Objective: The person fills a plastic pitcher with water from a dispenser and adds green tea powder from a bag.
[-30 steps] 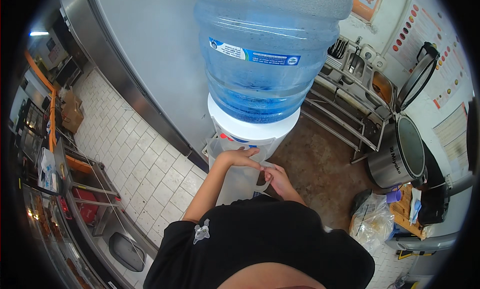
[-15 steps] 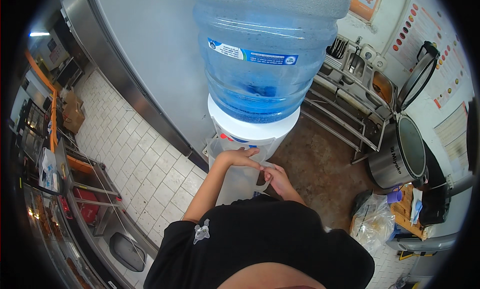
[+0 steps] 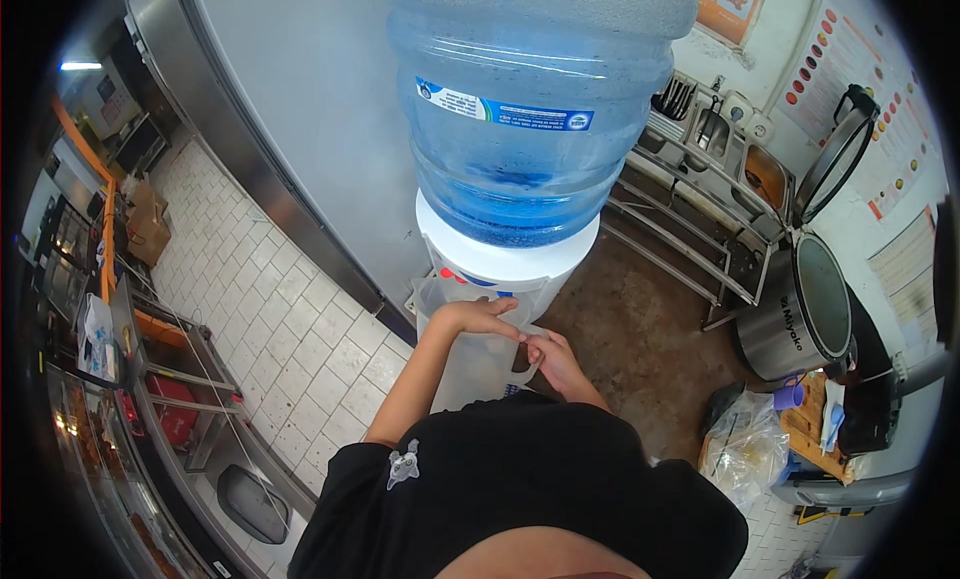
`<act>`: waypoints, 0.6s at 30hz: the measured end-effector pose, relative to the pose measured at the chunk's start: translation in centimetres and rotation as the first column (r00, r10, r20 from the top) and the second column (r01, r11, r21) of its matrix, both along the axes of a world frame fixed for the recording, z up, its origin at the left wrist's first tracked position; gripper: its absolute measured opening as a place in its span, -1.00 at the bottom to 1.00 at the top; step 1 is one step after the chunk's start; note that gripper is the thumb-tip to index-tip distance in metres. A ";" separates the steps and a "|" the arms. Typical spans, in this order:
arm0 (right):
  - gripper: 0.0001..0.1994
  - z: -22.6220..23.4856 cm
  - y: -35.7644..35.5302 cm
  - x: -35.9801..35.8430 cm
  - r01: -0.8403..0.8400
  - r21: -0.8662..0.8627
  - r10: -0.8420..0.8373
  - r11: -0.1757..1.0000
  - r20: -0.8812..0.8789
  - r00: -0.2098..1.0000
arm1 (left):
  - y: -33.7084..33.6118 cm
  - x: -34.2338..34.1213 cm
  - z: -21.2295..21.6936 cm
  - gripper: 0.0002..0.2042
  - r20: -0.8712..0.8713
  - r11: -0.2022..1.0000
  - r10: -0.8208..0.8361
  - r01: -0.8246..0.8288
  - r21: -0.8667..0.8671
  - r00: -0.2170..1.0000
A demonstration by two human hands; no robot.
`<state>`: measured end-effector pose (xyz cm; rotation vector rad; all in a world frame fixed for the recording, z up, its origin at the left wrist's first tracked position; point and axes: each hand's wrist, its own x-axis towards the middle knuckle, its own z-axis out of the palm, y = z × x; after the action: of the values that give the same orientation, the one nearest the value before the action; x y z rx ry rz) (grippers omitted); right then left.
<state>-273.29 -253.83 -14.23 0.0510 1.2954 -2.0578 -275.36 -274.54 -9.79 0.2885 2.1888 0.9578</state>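
Observation:
A blue-tinted water bottle point(image 3: 520, 164) stands upside down on a white water dispenser point(image 3: 490, 261). Below the dispenser's front is a translucent plastic pitcher point(image 3: 468, 367). My right hand point(image 3: 556, 362) is closed round the pitcher's handle on its right side. Over the pitcher's mouth lies my left hand point(image 3: 485, 317), fingers stretched out to the right and close to the dispenser's blue tap point(image 3: 506, 296). Its fingertips come near my right hand. Whether they press the tap, I cannot tell.
A grey fridge door point(image 3: 300, 109) rises behind on the left. On the right stand a metal rack point(image 3: 690, 244), a large steel cooker point(image 3: 790, 324) with its lid raised, and a clear plastic bag point(image 3: 745, 444). A glass display case point(image 3: 90, 459) lines the far left.
The water surface inside the big bottle has shifted slightly. Both hands and the pitcher stay in place.

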 end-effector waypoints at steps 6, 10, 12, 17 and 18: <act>-0.96 -0.6 0.1 -0.1 -0.004 -0.018 0.004 1.000 0.005 1.000 | 0.0 0.1 0.0 0.03 0.001 1.000 0.006 -0.006 0.013 1.000; -0.94 -0.1 0.0 0.0 0.001 -0.017 -0.001 1.000 0.008 1.000 | 0.0 0.1 0.1 0.03 0.004 1.000 0.006 -0.006 0.015 1.000; -0.92 -0.1 0.0 0.1 0.004 -0.016 -0.004 1.000 0.010 1.000 | 0.0 0.0 0.0 0.03 0.003 1.000 0.006 -0.006 0.014 1.000; -0.96 -0.6 0.1 -0.1 -0.010 -0.034 0.009 0.999 -0.005 1.000 | 0.1 0.1 0.7 0.03 0.020 1.000 0.005 -0.005 -0.001 1.000; -0.96 -0.6 0.1 -0.1 -0.007 -0.030 0.007 1.000 -0.003 1.000 | 0.1 0.1 0.7 0.03 0.022 1.000 0.006 -0.006 0.004 1.000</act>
<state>-273.40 -253.72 -14.87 0.0302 1.2650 -2.0713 -275.30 -274.44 -9.09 0.2727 2.1688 0.9644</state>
